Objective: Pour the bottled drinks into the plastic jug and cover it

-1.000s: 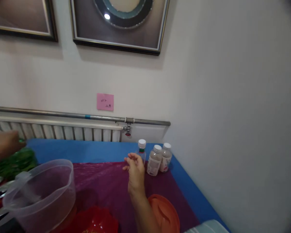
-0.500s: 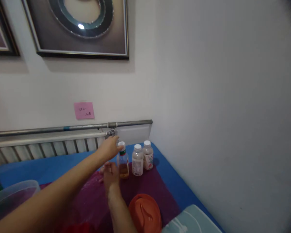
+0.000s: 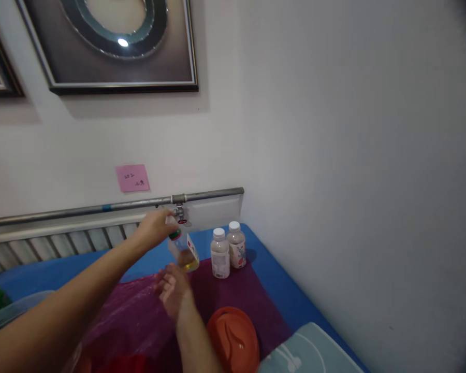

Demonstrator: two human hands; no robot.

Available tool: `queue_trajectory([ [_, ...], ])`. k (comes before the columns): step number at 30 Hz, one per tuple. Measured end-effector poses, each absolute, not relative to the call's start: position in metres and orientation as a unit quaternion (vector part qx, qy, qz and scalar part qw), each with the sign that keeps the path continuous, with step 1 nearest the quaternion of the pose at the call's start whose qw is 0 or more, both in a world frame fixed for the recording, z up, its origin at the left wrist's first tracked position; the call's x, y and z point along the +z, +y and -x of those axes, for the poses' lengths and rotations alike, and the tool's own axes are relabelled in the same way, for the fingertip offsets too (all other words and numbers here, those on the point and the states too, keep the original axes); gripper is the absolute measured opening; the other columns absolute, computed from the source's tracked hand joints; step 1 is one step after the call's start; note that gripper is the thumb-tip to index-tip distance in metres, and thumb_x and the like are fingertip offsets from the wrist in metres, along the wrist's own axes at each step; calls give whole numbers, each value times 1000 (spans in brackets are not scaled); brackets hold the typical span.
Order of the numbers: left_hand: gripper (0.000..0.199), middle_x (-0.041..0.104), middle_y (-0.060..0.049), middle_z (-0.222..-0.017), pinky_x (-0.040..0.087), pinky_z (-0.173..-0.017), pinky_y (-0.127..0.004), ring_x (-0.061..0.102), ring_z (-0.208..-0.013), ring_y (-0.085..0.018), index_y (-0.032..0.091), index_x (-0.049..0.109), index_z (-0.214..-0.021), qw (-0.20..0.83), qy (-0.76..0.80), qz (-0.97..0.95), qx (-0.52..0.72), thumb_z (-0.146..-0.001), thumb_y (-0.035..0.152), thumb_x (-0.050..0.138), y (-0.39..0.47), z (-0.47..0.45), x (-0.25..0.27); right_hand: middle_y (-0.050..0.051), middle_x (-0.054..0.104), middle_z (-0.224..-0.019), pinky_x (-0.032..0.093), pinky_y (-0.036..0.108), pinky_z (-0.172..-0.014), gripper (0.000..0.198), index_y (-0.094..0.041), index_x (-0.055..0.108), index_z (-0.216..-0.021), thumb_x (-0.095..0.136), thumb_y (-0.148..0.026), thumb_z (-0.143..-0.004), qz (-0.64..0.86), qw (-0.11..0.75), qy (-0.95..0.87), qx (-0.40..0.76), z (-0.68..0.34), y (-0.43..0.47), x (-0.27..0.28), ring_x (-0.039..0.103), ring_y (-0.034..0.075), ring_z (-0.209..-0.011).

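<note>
White walls meet at a corner above a blue table (image 3: 295,305) partly covered by purple film (image 3: 140,316). From the head view, the left hand (image 3: 153,228) grips a small bottle (image 3: 183,249) by its cap end, lifted clear and tilted, base swung lower right. Its label is unreadable. The right hand (image 3: 173,291) hovers beneath, fingers loosely spread, holding nothing. Two white-capped bottles (image 3: 228,249) stand just beside. A pink note (image 3: 132,177) bears illegible handwriting.

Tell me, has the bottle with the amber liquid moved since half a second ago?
Yes. The left hand has lifted the amber bottle, tilted, leftward from the two white-capped bottles.
</note>
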State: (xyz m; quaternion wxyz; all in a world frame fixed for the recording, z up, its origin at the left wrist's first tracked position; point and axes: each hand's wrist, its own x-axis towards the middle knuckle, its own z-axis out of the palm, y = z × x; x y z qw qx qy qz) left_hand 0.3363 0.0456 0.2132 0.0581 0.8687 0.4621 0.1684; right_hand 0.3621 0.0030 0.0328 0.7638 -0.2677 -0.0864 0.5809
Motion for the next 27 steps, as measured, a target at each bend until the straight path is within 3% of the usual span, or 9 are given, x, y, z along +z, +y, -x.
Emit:
queue_trajectory([
  [5,54,70,-6,-83,44,-68,-32,63,-74,-22,16,62,-128,57,478,-847,227,-82,43,54,27,-271,238,8,73,-91,56,27,-69,43,-21,59,-85,70,-61,-74,156,766,-62,621,-363,-11,55,73,19,-90],
  [8,63,70,-4,-80,44,-69,-34,63,-74,-23,20,63,-126,79,472,-831,285,-75,56,55,20,-231,229,7,74,-83,56,25,-61,50,-17,65,-91,59,-67,-86,133,777,-20,615,-357,-15,68,72,17,-74],
  [12,74,74,-7,-94,49,-84,-40,67,-89,-28,20,63,-122,217,442,-795,354,-63,64,62,13,-190,213,5,75,-74,52,22,-49,37,-15,68,-92,61,-52,-92,162,772,-8,615,-348,-17,79,67,14,-58],
  [16,73,73,-9,-100,50,-89,-41,67,-91,-27,18,62,-115,324,436,-756,365,-58,63,71,8,-159,214,3,77,-75,52,21,-47,25,-17,68,-91,69,-41,-86,195,767,-18,611,-336,-18,86,67,14,-57],
  [20,72,73,-8,-98,53,-80,-37,66,-83,-24,20,64,-110,314,474,-711,414,-57,66,75,6,-122,216,0,76,-72,52,21,-46,19,-19,66,-89,74,-35,-81,222,785,-27,578,-330,-23,95,67,14,-55],
  [24,69,72,-5,-100,54,-70,-30,65,-80,-20,23,63,-113,292,534,-658,444,-62,69,73,-6,-77,202,-2,77,-75,51,21,-46,35,-21,63,-92,85,-31,-66,243,805,-55,539,-329,-30,105,68,15,-60],
  [27,81,73,-3,-109,56,-70,-28,67,-92,-24,28,62,-116,299,588,-598,455,-53,78,73,-17,-38,171,-3,75,-78,51,21,-47,50,-21,61,-92,92,-35,-55,269,821,-126,488,-325,-37,110,68,16,-65],
])
